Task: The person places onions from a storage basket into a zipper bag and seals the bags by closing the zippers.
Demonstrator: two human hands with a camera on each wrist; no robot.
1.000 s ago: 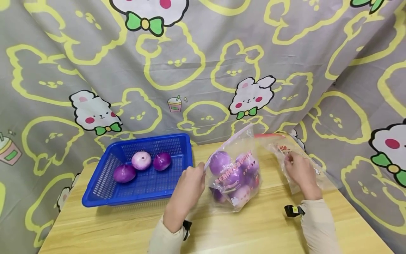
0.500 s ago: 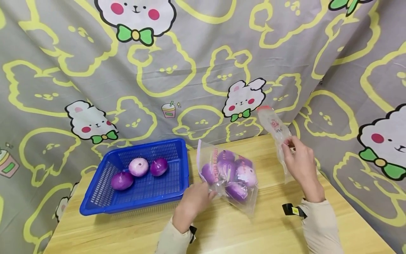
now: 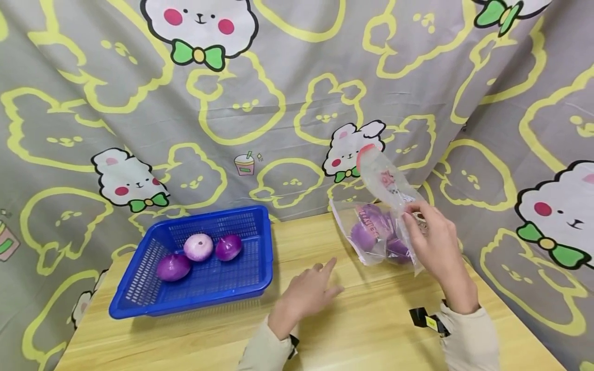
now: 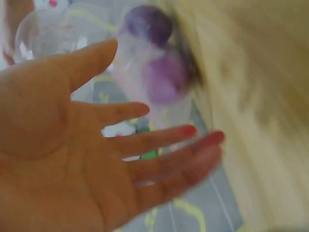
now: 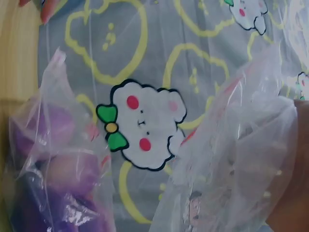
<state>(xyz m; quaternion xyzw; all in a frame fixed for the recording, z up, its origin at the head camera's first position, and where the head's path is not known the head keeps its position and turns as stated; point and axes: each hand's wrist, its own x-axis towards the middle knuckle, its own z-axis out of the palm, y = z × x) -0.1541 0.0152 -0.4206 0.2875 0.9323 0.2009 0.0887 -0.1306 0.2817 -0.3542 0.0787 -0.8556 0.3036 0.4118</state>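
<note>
A clear bag of purple onions (image 3: 373,233) lies on the wooden table (image 3: 325,330) at the back right; it also shows as the onion bag (image 4: 159,72) in the left wrist view and the onion bag (image 5: 53,179) in the right wrist view. My right hand (image 3: 433,245) grips an empty clear zip bag (image 3: 385,180) with a red strip and holds it up in front of the onion bag. The empty bag (image 5: 236,164) fills the right wrist view. My left hand (image 3: 308,291) hovers over the table with fingers spread, holding nothing, left of the onion bag.
A blue plastic basket (image 3: 139,299) with three purple onions (image 3: 199,246) stands at the left of the table. A grey cloth with rabbit prints (image 3: 278,103) hangs behind and on both sides.
My left hand let go of the onion bag, which slid to the back right. That hand now lies spread over the table. My right hand lifted the empty bag higher.
</note>
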